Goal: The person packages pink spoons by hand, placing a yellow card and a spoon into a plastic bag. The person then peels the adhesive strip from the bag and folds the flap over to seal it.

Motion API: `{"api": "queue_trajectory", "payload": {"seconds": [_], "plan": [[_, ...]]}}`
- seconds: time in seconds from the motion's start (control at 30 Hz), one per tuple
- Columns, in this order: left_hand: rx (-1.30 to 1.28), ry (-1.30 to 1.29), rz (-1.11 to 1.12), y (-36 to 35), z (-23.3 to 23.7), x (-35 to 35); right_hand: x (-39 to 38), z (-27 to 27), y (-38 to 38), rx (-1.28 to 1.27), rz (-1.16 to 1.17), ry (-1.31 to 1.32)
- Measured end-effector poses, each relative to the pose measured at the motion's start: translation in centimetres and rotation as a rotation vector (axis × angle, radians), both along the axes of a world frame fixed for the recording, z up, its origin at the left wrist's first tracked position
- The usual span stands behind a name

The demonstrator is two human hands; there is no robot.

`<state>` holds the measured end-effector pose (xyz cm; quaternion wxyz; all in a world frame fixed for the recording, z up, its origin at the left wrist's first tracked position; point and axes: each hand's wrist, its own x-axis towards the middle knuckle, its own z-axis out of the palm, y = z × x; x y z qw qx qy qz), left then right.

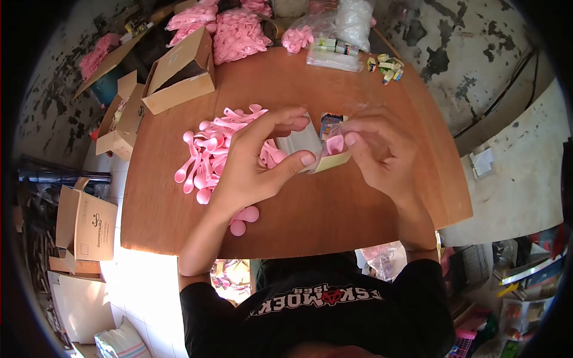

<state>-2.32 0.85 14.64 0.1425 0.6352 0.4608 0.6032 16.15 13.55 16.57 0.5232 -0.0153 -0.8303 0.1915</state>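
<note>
My left hand [253, 164] is held over the table with thumb and fingers spread apart and nothing between them. It partly covers a heap of pink plastic spoons [210, 143]. Just past its fingertips lies a stack of clear plastic bags [301, 140]. My right hand [385, 149] has thumb and fingertips pinched together on what looks like a clear plastic bag. A pink spoon [335, 144] shows at the fingertips, apparently inside the bag; its handle is hidden. Beneath are a small dark printed packet [331, 124] and a pale yellow edge [333, 162].
Loose pink spoons [243, 221] lie by my left wrist. Cardboard boxes [182, 71] stand at the back left. Bulging bags of pink spoons [239, 36] line the far edge. Small yellow-green boxes [388, 67] sit at the back right of the wooden table [286, 221].
</note>
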Motion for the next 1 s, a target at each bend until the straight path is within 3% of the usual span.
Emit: {"api": "queue_trajectory", "payload": {"seconds": [0.03,0.1,0.3,0.5,0.53,0.67,0.73,1.0], "plan": [[-0.007,-0.005,0.008,-0.4,-0.1,0.0,0.1,-0.3,-0.1,-0.007,0.008,-0.005],[-0.068,0.064,-0.005,-1.2,-0.1,0.0,0.2,-0.9,-0.6,-0.268,0.003,-0.332],[-0.189,0.067,-0.043,-3.0,-2.9,1.7,0.1,-2.9,-2.7,-0.262,0.085,-0.244],[-0.281,-0.35,-0.072,-4.5,-5.8,3.6,1.3,-3.7,-5.0,-0.409,0.15,-0.299],[-0.19,-0.407,-0.068,-4.5,-6.0,4.2,1.5,-3.8,-5.3,-0.428,0.179,-0.301],[-0.187,-0.443,-0.02,-5.4,-7.1,4.6,1.7,-5.5,-6.3,-0.507,0.205,-0.217],[-0.184,-0.477,-0.009,-5.7,-7.7,4.5,2.0,-6.2,-6.5,-0.75,0.244,-0.218],[-0.208,-0.568,-0.014,-6.2,-9.4,4.4,1.6,-8.2,-6.1,-0.8,0.246,-0.278]]}}
